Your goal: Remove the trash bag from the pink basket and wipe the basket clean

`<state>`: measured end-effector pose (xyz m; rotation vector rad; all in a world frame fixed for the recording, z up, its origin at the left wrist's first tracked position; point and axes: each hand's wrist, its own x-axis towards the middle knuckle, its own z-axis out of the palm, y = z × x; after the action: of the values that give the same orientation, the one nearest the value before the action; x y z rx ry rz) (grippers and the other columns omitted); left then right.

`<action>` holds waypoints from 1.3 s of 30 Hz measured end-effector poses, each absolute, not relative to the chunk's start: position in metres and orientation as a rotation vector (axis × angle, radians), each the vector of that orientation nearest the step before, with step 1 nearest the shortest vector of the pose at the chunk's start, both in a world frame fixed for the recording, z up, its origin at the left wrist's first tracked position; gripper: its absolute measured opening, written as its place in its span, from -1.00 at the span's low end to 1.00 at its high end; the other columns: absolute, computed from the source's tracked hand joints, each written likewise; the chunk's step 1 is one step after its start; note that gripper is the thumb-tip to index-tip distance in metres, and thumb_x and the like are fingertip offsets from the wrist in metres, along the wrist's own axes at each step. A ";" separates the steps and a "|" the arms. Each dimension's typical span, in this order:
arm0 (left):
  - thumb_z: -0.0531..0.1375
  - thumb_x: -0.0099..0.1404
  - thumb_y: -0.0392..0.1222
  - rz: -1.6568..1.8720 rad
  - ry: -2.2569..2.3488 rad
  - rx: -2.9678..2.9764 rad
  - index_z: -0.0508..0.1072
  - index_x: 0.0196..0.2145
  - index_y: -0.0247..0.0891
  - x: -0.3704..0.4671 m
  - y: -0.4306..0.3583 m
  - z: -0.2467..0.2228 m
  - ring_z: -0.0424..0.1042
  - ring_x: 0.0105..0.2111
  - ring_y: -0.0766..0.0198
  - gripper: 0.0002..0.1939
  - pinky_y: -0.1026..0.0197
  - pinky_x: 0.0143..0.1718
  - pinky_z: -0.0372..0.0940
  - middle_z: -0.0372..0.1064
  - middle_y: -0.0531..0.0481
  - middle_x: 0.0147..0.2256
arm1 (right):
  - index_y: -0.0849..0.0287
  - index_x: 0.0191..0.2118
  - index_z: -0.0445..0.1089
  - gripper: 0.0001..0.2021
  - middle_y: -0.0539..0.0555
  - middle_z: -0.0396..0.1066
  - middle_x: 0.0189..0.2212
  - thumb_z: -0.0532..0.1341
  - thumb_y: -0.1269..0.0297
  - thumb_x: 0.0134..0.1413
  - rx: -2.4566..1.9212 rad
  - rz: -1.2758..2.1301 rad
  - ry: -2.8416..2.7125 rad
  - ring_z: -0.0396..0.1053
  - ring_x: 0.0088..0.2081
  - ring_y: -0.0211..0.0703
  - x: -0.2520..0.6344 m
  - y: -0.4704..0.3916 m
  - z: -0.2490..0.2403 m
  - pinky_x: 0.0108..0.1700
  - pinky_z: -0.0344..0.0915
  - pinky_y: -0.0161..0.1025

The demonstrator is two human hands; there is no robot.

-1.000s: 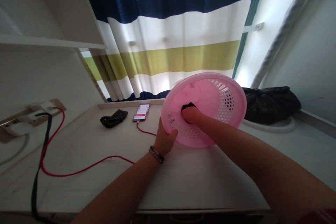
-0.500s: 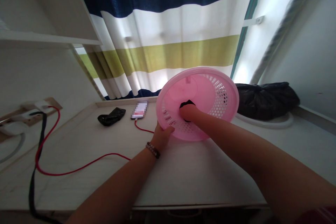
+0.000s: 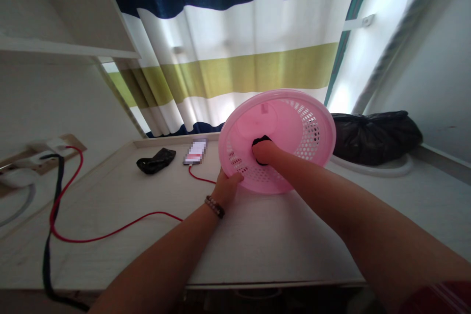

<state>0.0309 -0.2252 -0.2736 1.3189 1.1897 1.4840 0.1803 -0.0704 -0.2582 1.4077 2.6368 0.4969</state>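
Observation:
A pink plastic wastebasket [image 3: 253,120] with perforated sides is tilted on the white desk, its wide mouth facing me. My left hand [image 3: 228,185], with beaded bracelets at the wrist, grips the near-left rim, thumb over the edge and fingers hidden behind it. Inside the basket, my right hand [image 3: 267,152] is closed around a black cloth [image 3: 262,139], which shows past the hand at top and bottom. Most of those fingers are hidden by the back of the hand.
Left of the basket lie a crumpled black plastic bag [image 3: 156,161] and a phone [image 3: 195,152] on a red cable [image 3: 110,238]. A full black bag [image 3: 375,137] rests at the right on a white ring [image 3: 395,169]. Plugs sit in a power strip [image 3: 44,154].
The whole view has shifted slightly. Both hands keep nearly the same place on and in the basket, and the right hand still holds the black cloth.

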 end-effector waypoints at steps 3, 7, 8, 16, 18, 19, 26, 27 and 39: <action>0.19 0.00 -0.33 1.479 1.198 1.329 0.34 0.02 -0.32 0.030 -0.224 -0.275 0.43 -0.15 0.08 -0.45 -0.05 -0.05 0.30 0.45 -0.16 -0.12 | 0.43 -0.08 0.45 -0.66 0.46 0.43 -0.14 0.10 0.38 0.06 1.392 0.509 2.651 0.44 -0.15 0.13 0.182 -0.062 -0.262 -0.07 0.28 0.04; 0.18 0.01 -0.33 1.475 1.183 1.334 0.37 -0.03 -0.34 0.031 -0.223 -0.275 0.43 -0.16 0.08 -0.50 -0.02 -0.06 0.31 0.45 -0.17 -0.13 | 0.47 -0.03 0.40 -0.62 0.46 0.42 -0.12 0.09 0.39 0.06 1.382 0.537 2.693 0.44 -0.16 0.12 0.186 -0.052 -0.268 -0.06 0.27 0.04; 0.18 0.00 -0.33 1.477 1.176 1.332 0.37 -0.03 -0.33 0.032 -0.223 -0.274 0.43 -0.15 0.08 -0.50 -0.02 -0.06 0.31 0.45 -0.16 -0.13 | 0.47 -0.01 0.39 -0.61 0.46 0.42 -0.12 0.09 0.38 0.07 1.387 0.543 2.703 0.43 -0.15 0.12 0.187 -0.049 -0.269 -0.04 0.26 0.03; 0.18 -0.01 -0.36 1.478 1.163 1.334 0.35 -0.01 -0.31 0.032 -0.221 -0.275 0.43 -0.11 0.06 -0.47 -0.06 -0.02 0.30 0.45 -0.14 -0.14 | 0.41 -0.08 0.44 -0.68 0.40 0.44 -0.11 0.10 0.38 0.09 1.449 0.503 2.696 0.42 -0.12 0.10 0.185 -0.040 -0.270 -0.01 0.25 0.01; 0.19 0.02 -0.35 1.482 1.145 1.359 0.36 -0.02 -0.31 0.031 -0.220 -0.278 0.41 -0.07 0.04 -0.49 -0.08 0.01 0.28 0.45 -0.14 -0.15 | 0.40 -0.07 0.44 -0.68 0.39 0.45 -0.13 0.06 0.41 0.12 1.473 0.488 2.711 0.43 -0.14 0.07 0.184 -0.043 -0.270 -0.01 0.25 0.00; 0.20 0.03 -0.33 1.485 1.133 1.375 0.36 -0.02 -0.30 0.030 -0.220 -0.279 0.40 -0.04 0.03 -0.51 -0.09 0.03 0.28 0.45 -0.14 -0.15 | 0.40 -0.07 0.44 -0.67 0.39 0.45 -0.13 0.04 0.42 0.14 1.479 0.485 2.726 0.44 -0.14 0.05 0.184 -0.045 -0.270 -0.02 0.26 -0.01; 0.24 0.11 -0.25 1.509 1.124 1.504 0.37 -0.04 -0.31 0.031 -0.221 -0.280 0.34 0.05 0.04 -0.58 -0.10 0.11 0.23 0.39 -0.20 -0.03 | 0.39 -0.16 0.50 -0.69 0.41 0.47 -0.17 0.05 0.46 0.12 1.478 0.406 2.663 0.45 -0.15 0.12 0.179 -0.058 -0.265 -0.11 0.31 0.02; 0.24 0.11 -0.25 1.515 1.132 1.509 0.36 -0.02 -0.31 0.031 -0.222 -0.280 0.34 0.06 0.04 -0.57 -0.11 0.11 0.23 0.38 -0.20 -0.03 | 0.38 -0.17 0.51 -0.70 0.40 0.47 -0.18 0.05 0.46 0.11 1.461 0.417 2.670 0.45 -0.15 0.13 0.178 -0.062 -0.264 -0.12 0.32 0.03; 0.29 0.02 -0.28 1.573 1.070 1.440 0.32 0.04 -0.27 0.031 -0.223 -0.274 0.35 0.06 0.02 -0.42 -0.10 0.12 0.25 0.41 -0.16 -0.06 | 0.43 -0.06 0.42 -0.62 0.44 0.45 -0.18 0.21 0.31 -0.01 1.283 0.483 2.665 0.46 -0.15 0.07 0.190 -0.112 -0.247 -0.06 0.32 -0.10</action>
<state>0.0308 -0.2232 -0.2744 1.4396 1.0702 1.5730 0.1899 -0.1124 -0.2469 1.2825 2.6649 0.4834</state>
